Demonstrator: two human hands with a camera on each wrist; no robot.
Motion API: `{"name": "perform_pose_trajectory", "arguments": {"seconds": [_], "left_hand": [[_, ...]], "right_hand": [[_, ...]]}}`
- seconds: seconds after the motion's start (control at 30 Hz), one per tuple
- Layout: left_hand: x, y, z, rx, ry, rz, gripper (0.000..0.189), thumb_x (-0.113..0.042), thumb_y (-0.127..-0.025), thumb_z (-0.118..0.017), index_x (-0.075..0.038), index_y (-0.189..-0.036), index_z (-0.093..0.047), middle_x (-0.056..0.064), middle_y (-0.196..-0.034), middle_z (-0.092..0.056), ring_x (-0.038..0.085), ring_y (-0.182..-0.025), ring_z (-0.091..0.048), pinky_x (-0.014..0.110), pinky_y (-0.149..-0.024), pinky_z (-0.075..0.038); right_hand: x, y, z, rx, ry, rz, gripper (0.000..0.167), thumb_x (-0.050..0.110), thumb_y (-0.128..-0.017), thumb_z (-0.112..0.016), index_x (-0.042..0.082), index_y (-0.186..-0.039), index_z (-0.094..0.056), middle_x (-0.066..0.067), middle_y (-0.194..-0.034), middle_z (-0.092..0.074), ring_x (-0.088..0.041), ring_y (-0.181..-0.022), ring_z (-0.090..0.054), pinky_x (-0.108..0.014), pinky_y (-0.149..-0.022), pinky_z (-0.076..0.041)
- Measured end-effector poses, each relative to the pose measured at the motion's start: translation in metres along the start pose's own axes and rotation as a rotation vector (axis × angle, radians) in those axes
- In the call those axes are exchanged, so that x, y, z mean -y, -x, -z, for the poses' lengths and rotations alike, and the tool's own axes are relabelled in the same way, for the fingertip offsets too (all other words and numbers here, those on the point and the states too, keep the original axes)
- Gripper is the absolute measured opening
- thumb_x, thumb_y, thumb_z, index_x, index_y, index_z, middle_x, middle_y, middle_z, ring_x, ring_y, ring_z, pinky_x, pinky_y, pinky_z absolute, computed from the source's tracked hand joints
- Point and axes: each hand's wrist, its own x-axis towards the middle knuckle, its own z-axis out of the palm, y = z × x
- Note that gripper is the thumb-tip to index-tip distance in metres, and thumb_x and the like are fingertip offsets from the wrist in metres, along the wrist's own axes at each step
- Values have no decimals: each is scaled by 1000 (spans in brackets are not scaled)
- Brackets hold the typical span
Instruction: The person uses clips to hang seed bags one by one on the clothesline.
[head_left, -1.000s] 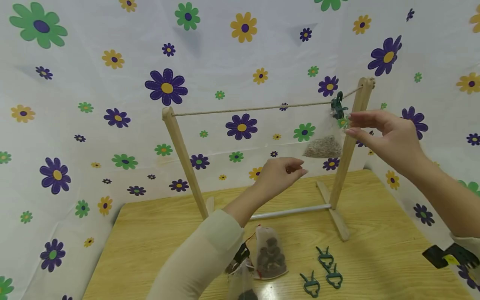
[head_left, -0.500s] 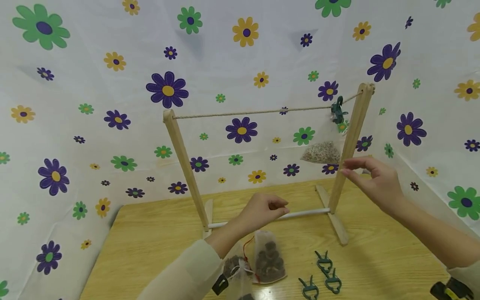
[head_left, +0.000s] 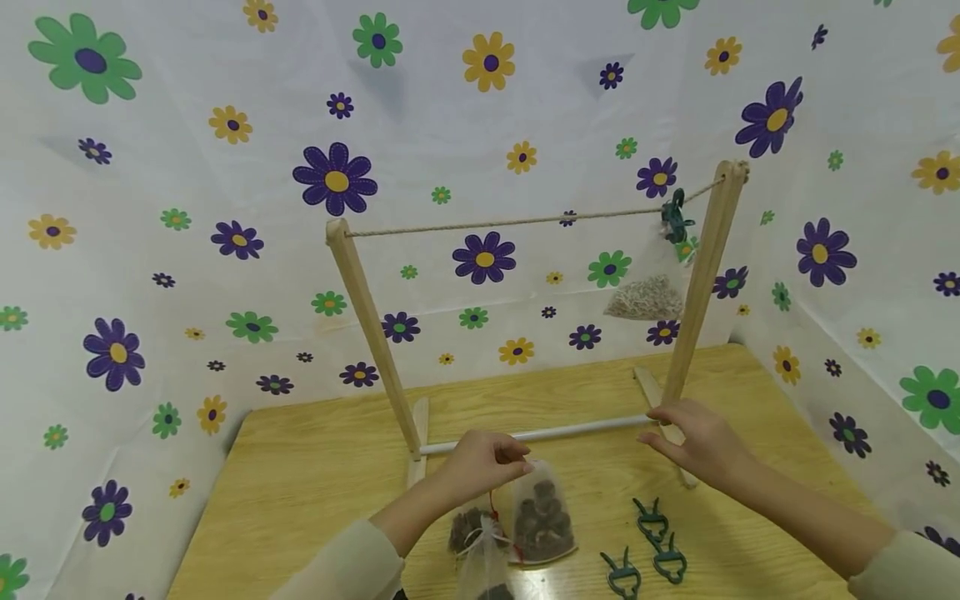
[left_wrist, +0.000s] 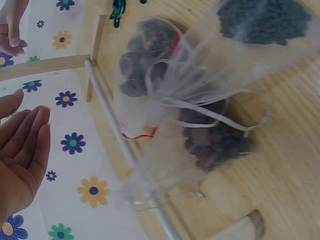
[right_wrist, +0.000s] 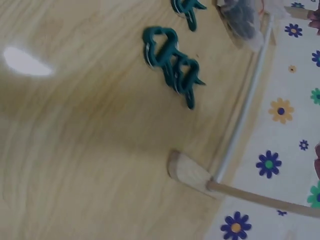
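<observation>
Table bears a wooden frame. The left hand, before the frame's left half, has loosely curved fingers and holds nothing; the right hand, near its right foot, is relaxed and likewise holds nothing. Three filled mesh bags sit before the frame; one pale-filled bag hangs at its right end. Green clips lie before it.

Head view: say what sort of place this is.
Probably a staged indoor tabletop setup: flower-print sheeting hangs behind a wood-grain table, and a wooden frame strung with rope stands on it.
</observation>
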Motion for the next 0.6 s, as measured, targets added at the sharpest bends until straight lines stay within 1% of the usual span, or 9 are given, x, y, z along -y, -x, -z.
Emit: {"name": "perform_pose_trajectory", "arguments": {"seconds": [0.07, 0.1, 0.13, 0.23, 0.3, 0.37, 0.43, 0.5, 0.6], "left_hand": [[7, 5, -1, 4, 13, 18, 29, -23, -90, -65, -2, -110, -68, 2, -93, -71, 11, -81, -65, 23, -70, -51], [11, 8, -2, 4, 27, 27, 30, -23, -89, -66, -1, -110, -68, 2, -93, -71, 11, -81, -65, 23, -70, -51], [15, 11, -4, 3, 43, 41, 31, -24, -89, -66, -1, -110, -68, 2, -93, -71, 11, -82, -65, 23, -70, -51], [28, 21, -9, 1, 85, 86, 33, -25, -88, -67, 0, -110, -68, 2, -92, -70, 11, -82, -64, 23, -70, -51], [36, 28, -12, 3, 113, 104, 33, -23, -88, -67, 2, -109, -67, 3, -91, -70, 12, -81, -64, 23, -69, -52], [43, 35, -14, 10, 127, 117, 33, -20, -87, -68, 4, -109, -67, 4, -91, -70, 13, -80, -64, 23, -69, -52], [50, 41, -15, 14, 123, 129, 33, -20, -86, -69, 5, -108, -67, 6, -90, -70, 14, -80, -65, 24, -68, -52], [54, 46, -14, 11, 100, 142, 35, -21, -85, -70, 5, -108, -67, 7, -90, -70, 16, -80, -65, 25, -67, -52], [60, 52, -12, -6, 36, 161, 36, -25, -84, -71, 3, -106, -68, 6, -90, -71, 16, -80, -66, 27, -66, -52]], "right_hand": [[3, 7, -8, 37, 3, -16, 62, 56, -93, -40, 2, -85, -69, -7, -76, -67, -16, -65, -62, -29, -55, -52], [5, 10, -11, 69, 1, -33, 57, 55, -92, -47, 3, -85, -69, -6, -76, -67, -16, -65, -62, -27, -55, -51], [7, 13, -14, 118, -5, -60, 51, 52, -90, -54, 3, -85, -69, -5, -75, -67, -15, -64, -62, -26, -55, -51], [12, 21, -20, 325, -28, -189, 37, 42, -82, -71, 5, -87, -68, -5, -78, -67, -17, -67, -62, -24, -56, -50], [15, 24, -22, 479, -56, -294, 33, 34, -77, -76, 4, -88, -67, -6, -81, -67, -19, -70, -63, -27, -59, -51], [17, 26, -24, 606, -79, -385, 36, 35, -78, -75, 2, -89, -66, -9, -82, -67, -19, -69, -63, -29, -59, -52], [19, 26, -25, 686, -87, -439, 39, 38, -79, -74, 1, -87, -65, -9, -80, -66, -17, -65, -61, -28, -57, -51], [22, 27, -25, 757, -92, -497, 39, 39, -79, -73, 2, -78, -62, -4, -69, -61, -11, -54, -52, -25, -47, -44], [25, 28, -27, 828, -62, -545, 40, 39, -80, -73, 7, -64, -54, 3, -54, -46, -6, -44, -34, -19, -40, -29]]}}
